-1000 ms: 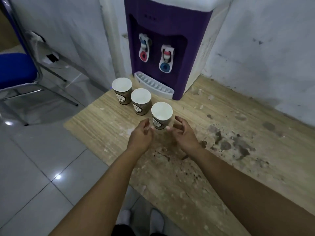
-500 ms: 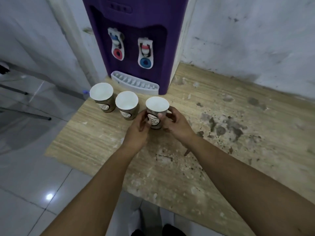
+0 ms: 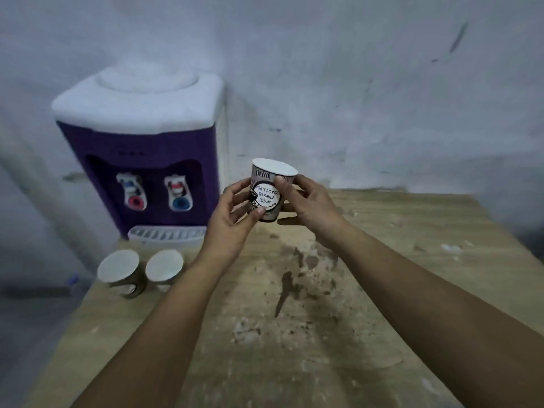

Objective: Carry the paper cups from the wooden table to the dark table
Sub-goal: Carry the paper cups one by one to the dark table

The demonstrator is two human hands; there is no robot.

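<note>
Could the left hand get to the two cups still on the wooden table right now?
Probably not at once. The left hand and right hand both grip the lifted cup. The two cups stand uncovered to the lower left by the dispenser, so it could reach them after letting go.

1 paper cup [image 3: 270, 188] now aloft in both hands [image 3: 235, 214].
</note>
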